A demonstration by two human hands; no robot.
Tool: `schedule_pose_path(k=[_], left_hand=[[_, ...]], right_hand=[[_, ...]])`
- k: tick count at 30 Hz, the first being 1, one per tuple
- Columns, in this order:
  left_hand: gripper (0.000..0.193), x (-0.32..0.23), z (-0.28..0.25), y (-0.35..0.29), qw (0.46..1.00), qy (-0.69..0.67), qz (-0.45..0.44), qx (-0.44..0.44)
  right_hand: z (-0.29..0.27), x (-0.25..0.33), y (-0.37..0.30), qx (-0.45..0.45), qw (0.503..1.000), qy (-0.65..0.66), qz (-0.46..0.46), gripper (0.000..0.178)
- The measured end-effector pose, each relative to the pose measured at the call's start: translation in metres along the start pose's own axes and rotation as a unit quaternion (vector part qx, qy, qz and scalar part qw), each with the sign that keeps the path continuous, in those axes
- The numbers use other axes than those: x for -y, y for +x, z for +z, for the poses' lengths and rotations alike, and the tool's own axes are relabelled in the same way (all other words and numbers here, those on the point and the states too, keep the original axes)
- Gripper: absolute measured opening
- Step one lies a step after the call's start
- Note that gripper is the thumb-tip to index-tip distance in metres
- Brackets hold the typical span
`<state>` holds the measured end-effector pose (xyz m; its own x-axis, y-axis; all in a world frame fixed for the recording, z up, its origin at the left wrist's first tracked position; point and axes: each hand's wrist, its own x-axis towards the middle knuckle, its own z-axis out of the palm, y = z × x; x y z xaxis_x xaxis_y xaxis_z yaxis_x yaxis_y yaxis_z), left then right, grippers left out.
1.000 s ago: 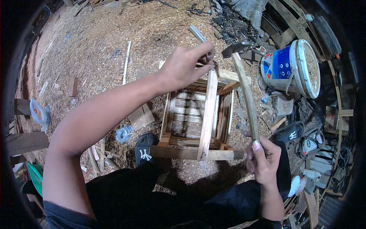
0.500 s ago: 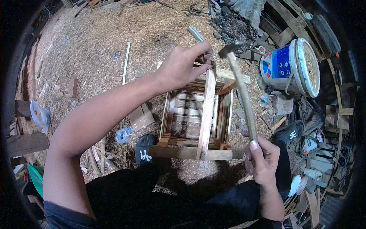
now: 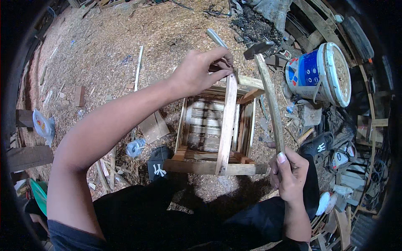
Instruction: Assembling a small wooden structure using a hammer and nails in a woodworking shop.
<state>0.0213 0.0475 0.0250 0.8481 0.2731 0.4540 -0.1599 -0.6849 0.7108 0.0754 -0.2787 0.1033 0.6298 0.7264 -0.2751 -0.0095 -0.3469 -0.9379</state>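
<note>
A slatted wooden crate (image 3: 178,142) sits on the ground in front of me. One wooden slat (image 3: 226,121) runs lengthwise over its open top, from the near rail to the far one. At the slat's far end my left hand (image 3: 205,71) is closed in a pinch; whatever is between the fingertips is too small to make out. My right hand (image 3: 289,173) grips the lower handle of a hammer (image 3: 269,96), held upright to the right of the crate. The dark metal head is raised near the crate's far right corner, apart from the slat.
A white and blue bucket (image 3: 310,75) lies tilted at the right. My sandalled feet flank the crate, the left sandal (image 3: 158,161) close to its near corner. Wood scraps (image 3: 154,127), a clear plastic roll (image 3: 136,147) and a plastic bag (image 3: 44,125) are scattered on the sawdust-covered ground at left.
The hammer head has shifted slightly right and up, away from the slat's far end. My left hand keeps its pinch in nearly the same spot.
</note>
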Motion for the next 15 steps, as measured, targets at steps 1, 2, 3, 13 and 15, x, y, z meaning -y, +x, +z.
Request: schedule_pose_path(k=[1, 2, 3, 13, 15], left_hand=[[0.020, 0.0008, -0.0002, -0.0005, 1.000, -0.013, -0.003, 0.005], [0.021, 0.0014, 0.0002, -0.0006, 1.000, -0.027, -0.007, 0.010], [0.021, 0.0019, 0.0012, -0.0004, 1.000, -0.028, -0.006, 0.010], [0.019, 0.0028, 0.0001, -0.0009, 0.996, 0.047, 0.073, -0.013], [0.020, 0.0053, 0.0012, -0.0015, 0.994, 0.064, 0.090, -0.022]], right_hand=[[0.0006, -0.0001, 0.0006, -0.006, 1.000, 0.010, 0.010, 0.038], [0.0012, -0.0007, 0.0014, -0.007, 1.000, 0.010, 0.010, 0.038], [0.0018, -0.0018, 0.0024, -0.015, 1.000, 0.013, 0.017, 0.038], [0.0013, -0.0026, 0.0018, -0.011, 0.998, 0.048, 0.035, 0.031], [0.0029, -0.0099, 0.0030, -0.020, 1.000, 0.005, 0.009, 0.032]])
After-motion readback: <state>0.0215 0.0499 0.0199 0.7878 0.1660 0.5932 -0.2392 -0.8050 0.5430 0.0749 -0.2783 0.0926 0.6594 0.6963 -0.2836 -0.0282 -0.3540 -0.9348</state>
